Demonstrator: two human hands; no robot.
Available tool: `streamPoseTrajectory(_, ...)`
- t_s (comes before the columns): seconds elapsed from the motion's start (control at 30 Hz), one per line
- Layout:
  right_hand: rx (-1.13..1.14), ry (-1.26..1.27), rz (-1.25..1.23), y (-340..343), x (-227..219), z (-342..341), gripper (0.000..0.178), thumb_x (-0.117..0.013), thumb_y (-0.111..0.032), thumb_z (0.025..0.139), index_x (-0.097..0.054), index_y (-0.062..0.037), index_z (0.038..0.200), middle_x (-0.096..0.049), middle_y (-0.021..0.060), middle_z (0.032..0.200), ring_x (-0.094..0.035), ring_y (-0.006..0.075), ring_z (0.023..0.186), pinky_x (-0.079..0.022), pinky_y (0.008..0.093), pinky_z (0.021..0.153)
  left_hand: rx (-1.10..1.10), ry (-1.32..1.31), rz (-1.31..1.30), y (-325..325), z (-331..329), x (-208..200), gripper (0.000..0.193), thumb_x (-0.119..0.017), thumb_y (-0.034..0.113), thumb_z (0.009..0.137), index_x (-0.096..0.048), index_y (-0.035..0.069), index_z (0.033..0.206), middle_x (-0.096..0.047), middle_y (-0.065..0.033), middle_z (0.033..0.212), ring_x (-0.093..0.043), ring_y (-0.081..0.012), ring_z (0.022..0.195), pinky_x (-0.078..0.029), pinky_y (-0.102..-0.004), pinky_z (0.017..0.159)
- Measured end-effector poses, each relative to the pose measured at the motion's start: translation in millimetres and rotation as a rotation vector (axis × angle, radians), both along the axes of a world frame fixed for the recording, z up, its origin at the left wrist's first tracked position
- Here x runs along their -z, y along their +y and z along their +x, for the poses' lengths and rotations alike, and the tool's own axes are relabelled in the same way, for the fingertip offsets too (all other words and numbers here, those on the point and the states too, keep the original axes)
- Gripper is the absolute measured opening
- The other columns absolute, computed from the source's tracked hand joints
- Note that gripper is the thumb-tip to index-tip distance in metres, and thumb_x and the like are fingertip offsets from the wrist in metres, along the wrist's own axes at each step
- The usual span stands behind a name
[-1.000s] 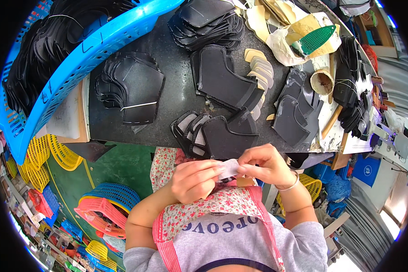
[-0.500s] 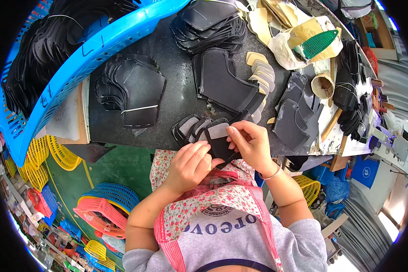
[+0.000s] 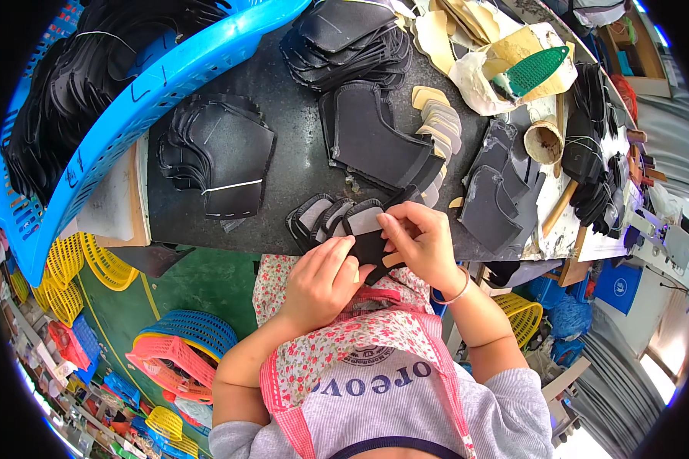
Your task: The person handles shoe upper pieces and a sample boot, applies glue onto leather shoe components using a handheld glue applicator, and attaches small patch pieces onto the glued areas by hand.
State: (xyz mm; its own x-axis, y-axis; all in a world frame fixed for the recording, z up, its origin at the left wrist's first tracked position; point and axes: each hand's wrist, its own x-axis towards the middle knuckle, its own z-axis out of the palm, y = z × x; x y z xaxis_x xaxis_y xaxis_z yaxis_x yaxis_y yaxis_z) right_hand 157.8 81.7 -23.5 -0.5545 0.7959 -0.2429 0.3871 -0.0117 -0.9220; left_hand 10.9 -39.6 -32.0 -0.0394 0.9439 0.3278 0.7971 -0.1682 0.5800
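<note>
At the table's near edge, my left hand (image 3: 321, 281) and my right hand (image 3: 421, 243) pinch a small black leather-like piece (image 3: 370, 248) between them. My right thumb and forefinger press its upper right side, and the left fingers close on its left edge. A bit of beige backing (image 3: 393, 260) shows under my right fingers. Just beyond lies a fanned row of black pieces with grey patches (image 3: 312, 217). Farther off are larger black curved pieces (image 3: 375, 136) and a fanned row of cream and grey pieces (image 3: 441, 126).
A banded black stack (image 3: 233, 164) lies left, beside a blue plastic basket (image 3: 92, 157) full of black parts. Another stack (image 3: 348, 42) stands at the back. To the right are black cut pieces (image 3: 491, 206), a glue-crusted cup (image 3: 543, 143) and a green perforated scraper-like tool (image 3: 534, 73).
A bit of beige backing now shows below my right fingers. Both hands have shifted only slightly and still pinch the black piece.
</note>
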Motion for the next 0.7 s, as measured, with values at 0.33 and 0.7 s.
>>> streamPoseTrajectory(0.33,0.031,0.014,-0.175,1.7,-0.6,1.6,0.01,-0.065,-0.007,0.091,-0.065,0.0021,0.087,-0.062,0.0023,0.066,-0.059,0.0054,0.054,-0.047,0.0194,0.047,-0.001,-0.001,-0.014,1.0,1.7,-1.7,0.031,-0.082,0.014,0.069,-0.055,0.002,0.078,-0.062,-0.0166,0.101,-0.064,-0.0331,0.091,-0.055,-0.0396,0.072)
streamPoseTrajectory(0.7,0.014,-0.056,0.113,-1.2,0.5,-6.6,0.011,-0.069,-0.006,0.086,-0.063,0.0015,0.082,-0.062,0.0079,0.064,-0.062,0.0126,0.051,-0.047,0.0238,0.046,0.007,0.058,-0.059,6.7,2.6,-6.9,0.027,-0.078,0.015,0.072,-0.055,0.003,0.076,-0.062,-0.018,0.111,-0.063,-0.0312,0.091,-0.055,-0.0371,0.073)
